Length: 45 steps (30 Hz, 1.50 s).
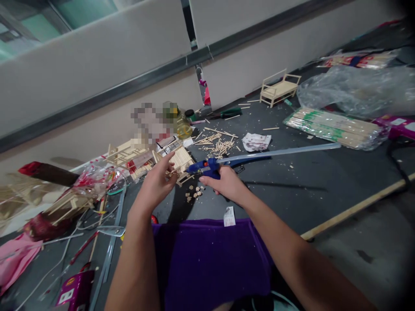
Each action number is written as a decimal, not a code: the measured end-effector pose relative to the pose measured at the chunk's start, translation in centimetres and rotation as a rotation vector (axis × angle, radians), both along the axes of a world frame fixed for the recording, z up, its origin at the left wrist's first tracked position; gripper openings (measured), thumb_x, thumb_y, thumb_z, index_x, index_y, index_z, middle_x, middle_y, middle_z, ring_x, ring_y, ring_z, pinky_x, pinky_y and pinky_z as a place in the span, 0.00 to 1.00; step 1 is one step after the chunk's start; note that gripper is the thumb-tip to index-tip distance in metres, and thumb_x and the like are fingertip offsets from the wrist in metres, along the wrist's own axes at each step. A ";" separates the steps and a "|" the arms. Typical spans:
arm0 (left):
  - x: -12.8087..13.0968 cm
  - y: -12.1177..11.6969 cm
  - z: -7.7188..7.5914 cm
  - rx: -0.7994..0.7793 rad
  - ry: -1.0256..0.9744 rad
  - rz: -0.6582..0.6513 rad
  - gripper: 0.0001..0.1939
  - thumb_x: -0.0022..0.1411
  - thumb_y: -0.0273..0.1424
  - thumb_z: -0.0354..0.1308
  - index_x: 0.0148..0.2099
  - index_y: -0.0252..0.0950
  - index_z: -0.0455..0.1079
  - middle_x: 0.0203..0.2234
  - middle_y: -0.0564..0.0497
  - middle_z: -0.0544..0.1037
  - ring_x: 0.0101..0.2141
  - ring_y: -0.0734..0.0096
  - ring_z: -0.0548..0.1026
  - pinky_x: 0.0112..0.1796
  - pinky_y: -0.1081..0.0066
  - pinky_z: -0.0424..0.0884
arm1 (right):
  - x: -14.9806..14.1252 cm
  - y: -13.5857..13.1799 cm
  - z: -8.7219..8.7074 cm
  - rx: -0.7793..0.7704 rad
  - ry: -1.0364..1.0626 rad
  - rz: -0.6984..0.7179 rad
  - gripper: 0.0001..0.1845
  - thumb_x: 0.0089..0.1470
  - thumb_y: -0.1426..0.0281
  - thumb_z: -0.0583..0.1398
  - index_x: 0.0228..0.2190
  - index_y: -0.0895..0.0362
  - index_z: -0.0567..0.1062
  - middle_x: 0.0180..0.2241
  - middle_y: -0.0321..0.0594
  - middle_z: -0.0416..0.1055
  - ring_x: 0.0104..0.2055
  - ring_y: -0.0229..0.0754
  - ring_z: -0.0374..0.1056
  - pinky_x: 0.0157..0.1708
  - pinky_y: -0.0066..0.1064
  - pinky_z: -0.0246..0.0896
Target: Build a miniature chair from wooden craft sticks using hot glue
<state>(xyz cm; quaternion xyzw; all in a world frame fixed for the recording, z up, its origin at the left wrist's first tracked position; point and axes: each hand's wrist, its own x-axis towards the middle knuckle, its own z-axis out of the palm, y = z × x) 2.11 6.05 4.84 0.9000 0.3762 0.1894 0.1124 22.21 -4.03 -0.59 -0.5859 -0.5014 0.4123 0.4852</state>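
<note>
My right hand is wrapped round the handle of a blue hot glue gun, its nozzle pointing left. A long translucent glue stick sticks out of the gun's back end, off to the right. My left hand is closed on a small model made of thin wooden sticks. The nozzle is close to the model's near edge; whether they touch, I cannot tell. Small wooden pieces lie just below the nozzle. Part of the model is hidden behind my left fingers.
Loose short sticks and a crumpled tissue lie beyond the gun. A miniature wooden bench stands at the back right, near bagged sticks. Scissors, cables and a purple box crowd the left side.
</note>
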 end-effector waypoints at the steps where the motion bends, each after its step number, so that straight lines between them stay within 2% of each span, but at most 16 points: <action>1: 0.0 0.0 0.0 -0.006 -0.006 0.004 0.30 0.60 0.28 0.54 0.65 0.35 0.57 0.36 0.46 0.75 0.43 0.60 0.74 0.44 0.62 0.69 | -0.1 0.0 -0.1 0.001 -0.003 0.000 0.13 0.52 0.59 0.63 0.31 0.57 0.73 0.22 0.35 0.70 0.15 0.33 0.62 0.17 0.27 0.60; 13: -0.4 0.1 -0.3 0.015 -0.031 -0.013 0.28 0.61 0.28 0.54 0.63 0.37 0.60 0.37 0.47 0.75 0.43 0.60 0.74 0.45 0.61 0.70 | -0.5 0.2 -1.1 -0.004 -0.020 0.027 0.14 0.54 0.57 0.61 0.35 0.56 0.72 0.27 0.38 0.73 0.16 0.33 0.64 0.17 0.28 0.61; 18: -0.5 0.1 -0.3 0.024 -0.036 -0.037 0.27 0.61 0.28 0.54 0.63 0.36 0.60 0.34 0.48 0.74 0.43 0.60 0.74 0.44 0.62 0.70 | -0.7 0.3 -1.5 -0.008 -0.060 0.022 0.15 0.54 0.56 0.61 0.35 0.55 0.73 0.22 0.36 0.72 0.16 0.34 0.64 0.19 0.28 0.61; 25: -0.6 0.1 -0.3 0.030 -0.022 -0.022 0.26 0.61 0.28 0.54 0.62 0.36 0.61 0.37 0.47 0.75 0.37 0.65 0.73 0.42 0.64 0.70 | -0.9 0.3 -1.2 -0.028 -0.072 0.022 0.14 0.55 0.57 0.60 0.31 0.56 0.75 0.14 0.31 0.64 0.15 0.36 0.63 0.20 0.28 0.59; 31: -0.6 0.2 -0.5 0.025 -0.034 -0.025 0.26 0.61 0.29 0.55 0.62 0.37 0.62 0.39 0.46 0.75 0.38 0.65 0.73 0.43 0.63 0.70 | -1.0 0.3 -1.2 -0.071 -0.010 0.029 0.14 0.55 0.58 0.61 0.26 0.55 0.76 0.14 0.34 0.65 0.16 0.37 0.62 0.19 0.29 0.59; 39: -0.6 0.1 -0.4 -0.001 -0.050 -0.031 0.26 0.61 0.27 0.54 0.62 0.35 0.62 0.40 0.45 0.75 0.39 0.64 0.73 0.44 0.61 0.70 | -1.3 0.5 -1.2 -0.056 0.067 0.024 0.11 0.54 0.61 0.62 0.29 0.56 0.76 0.23 0.40 0.74 0.18 0.35 0.61 0.18 0.29 0.59; 45: -0.8 0.2 -0.4 -0.009 -0.050 -0.059 0.26 0.61 0.27 0.54 0.62 0.38 0.62 0.41 0.45 0.75 0.44 0.61 0.73 0.45 0.60 0.70 | -1.2 0.4 -1.3 -0.032 0.153 0.054 0.12 0.54 0.60 0.61 0.29 0.57 0.74 0.25 0.39 0.74 0.16 0.32 0.59 0.18 0.28 0.58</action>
